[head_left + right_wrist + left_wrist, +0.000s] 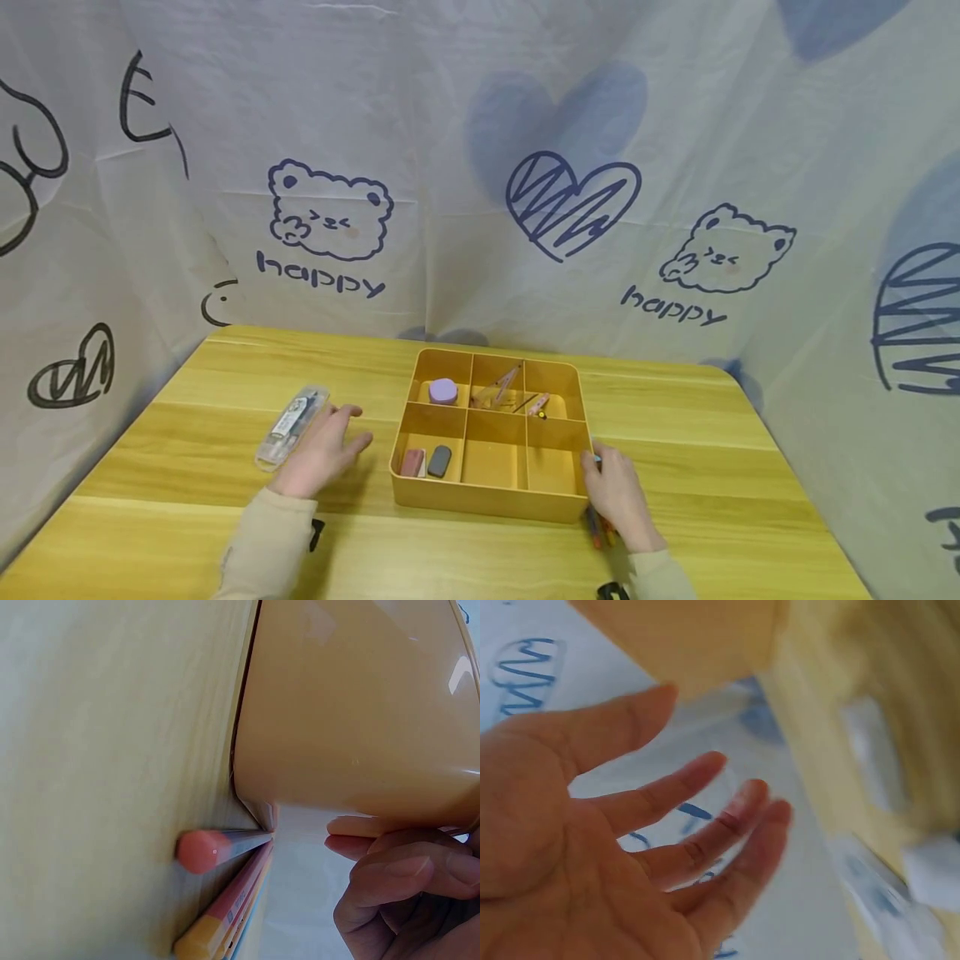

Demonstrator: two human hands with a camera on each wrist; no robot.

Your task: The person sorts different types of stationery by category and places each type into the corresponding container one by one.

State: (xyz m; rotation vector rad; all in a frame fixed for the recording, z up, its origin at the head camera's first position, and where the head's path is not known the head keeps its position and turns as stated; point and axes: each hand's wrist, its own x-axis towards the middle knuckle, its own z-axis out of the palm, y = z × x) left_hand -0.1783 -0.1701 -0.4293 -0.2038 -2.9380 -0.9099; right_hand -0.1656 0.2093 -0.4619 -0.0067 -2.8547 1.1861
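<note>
Fingers of the left hand [321,448] spread wide, case [289,425] beside them; right hand [619,493] pinches the box [491,499], pencils [238,891] under its fingers.

From the head, the worktop [675,425] is being viewed from above, forward and down toward the cloth [450,100]. From the left wrist, the left hand [607,840] is being shown close up. From the right wrist, the outer wall of the tray [360,712] is being faced, turned sideways, from very near. Tray and worktop are being shared by all views, the pencils [234,896] by head and right wrist.
</note>
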